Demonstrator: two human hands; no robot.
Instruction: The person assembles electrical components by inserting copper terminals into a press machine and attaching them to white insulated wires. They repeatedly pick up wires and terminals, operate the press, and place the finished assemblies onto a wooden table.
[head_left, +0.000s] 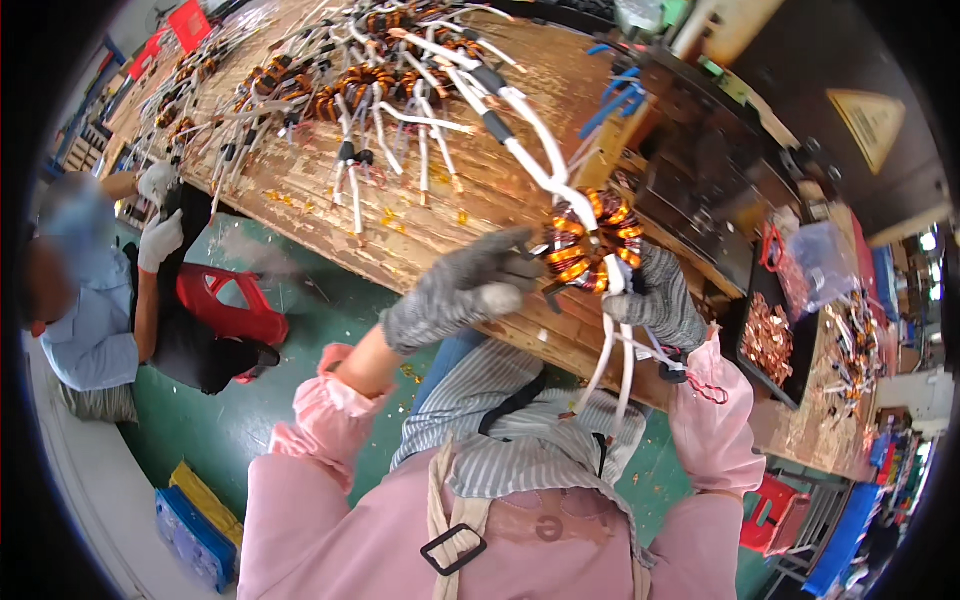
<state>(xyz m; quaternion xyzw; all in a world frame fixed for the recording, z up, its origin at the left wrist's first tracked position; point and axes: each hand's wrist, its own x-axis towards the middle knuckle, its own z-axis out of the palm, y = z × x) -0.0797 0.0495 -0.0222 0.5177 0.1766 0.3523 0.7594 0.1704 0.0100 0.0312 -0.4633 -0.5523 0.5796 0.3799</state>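
Over the front edge of the workbench, my right hand (662, 303) in a grey knit glove grips a ring-shaped copper coil (567, 252) from its right side. Thick white sleeved leads (545, 160) with black bands run up and away from the coil, and more white leads (628, 375) hang below it. My left hand (465, 290), also gloved in grey, is at the coil's left side. Its fingers and thumb are apart; whether the fingertips touch the coil I cannot tell.
Many similar coils (365, 85) with white leads lie across the wooden bench (330, 215). Blue-handled pliers (615, 100) rest near a dark machine (720, 170). A black tray (745, 345) holds copper pieces. At left, a gloved co-worker (95, 330) sits by a red stool (235, 305).
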